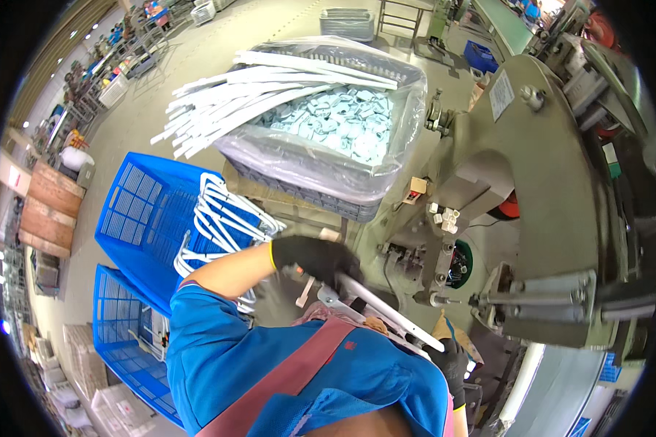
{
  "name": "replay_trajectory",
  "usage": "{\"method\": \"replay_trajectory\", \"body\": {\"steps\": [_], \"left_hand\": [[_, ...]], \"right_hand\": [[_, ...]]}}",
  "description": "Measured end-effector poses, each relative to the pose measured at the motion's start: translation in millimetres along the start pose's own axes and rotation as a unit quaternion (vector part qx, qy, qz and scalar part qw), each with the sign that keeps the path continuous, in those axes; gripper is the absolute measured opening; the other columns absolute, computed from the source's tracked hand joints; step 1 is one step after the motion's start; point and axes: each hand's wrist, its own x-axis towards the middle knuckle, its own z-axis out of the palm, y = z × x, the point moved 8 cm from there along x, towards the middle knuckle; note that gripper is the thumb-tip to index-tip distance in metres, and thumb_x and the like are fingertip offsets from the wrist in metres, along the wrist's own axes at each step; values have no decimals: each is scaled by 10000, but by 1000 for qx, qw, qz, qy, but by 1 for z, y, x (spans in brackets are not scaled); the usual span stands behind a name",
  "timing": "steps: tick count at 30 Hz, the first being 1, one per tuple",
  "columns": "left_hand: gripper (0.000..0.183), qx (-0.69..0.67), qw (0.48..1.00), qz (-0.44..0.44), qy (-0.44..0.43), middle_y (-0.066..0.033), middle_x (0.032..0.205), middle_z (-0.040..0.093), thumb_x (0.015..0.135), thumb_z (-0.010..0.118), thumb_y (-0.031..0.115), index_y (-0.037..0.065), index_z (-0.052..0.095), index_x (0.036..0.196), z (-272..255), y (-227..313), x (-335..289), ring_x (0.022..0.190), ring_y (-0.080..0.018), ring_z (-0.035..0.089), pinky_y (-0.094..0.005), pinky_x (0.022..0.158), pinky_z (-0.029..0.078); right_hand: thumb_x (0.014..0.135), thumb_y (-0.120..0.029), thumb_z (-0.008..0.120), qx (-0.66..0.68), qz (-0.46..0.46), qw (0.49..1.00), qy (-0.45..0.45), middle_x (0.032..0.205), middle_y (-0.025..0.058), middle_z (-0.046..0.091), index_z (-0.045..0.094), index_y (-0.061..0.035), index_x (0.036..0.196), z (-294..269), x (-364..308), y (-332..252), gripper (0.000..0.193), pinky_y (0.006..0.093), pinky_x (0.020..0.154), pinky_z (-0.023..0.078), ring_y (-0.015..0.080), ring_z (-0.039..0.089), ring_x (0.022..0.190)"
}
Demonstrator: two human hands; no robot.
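Observation:
A straight white metal bar (391, 307) slants across in front of my body, with small holes near its lower right end. My left hand (315, 260), in a black glove, is closed round its upper left end. Also black-gloved, my right hand (450, 362) is at the lower right end with its fingers curled on it; part of that hand is hidden. Beside my left hand, a flat metal bracket (329, 296) with a round hole lies close under the bar. A small pale T-shaped piece (305, 293) is just left of it.
A large press machine (539, 182) stands at my right. Ahead, a plastic-lined grey crate (299, 171) holds small metal parts (342, 120), with long white strips (233, 98) across it. At left, a blue basket (135, 211) holds bent white tubes (222, 218); another blue basket (124, 349) is nearer.

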Motion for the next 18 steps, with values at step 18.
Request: {"method": "replay_trajectory", "body": {"steps": [18], "left_hand": [[153, 264, 888, -247, 286, -198, 889, 611, 748, 569, 104, 50, 607, 886, -301, -273, 9, 911, -386, 603, -455, 803, 478]], "right_hand": [[674, -224, 630, -137, 60, 988, -33, 836, 36, 542, 686, -225, 821, 26, 52, -49, 157, 378, 563, 439, 241, 578, 736]]}}
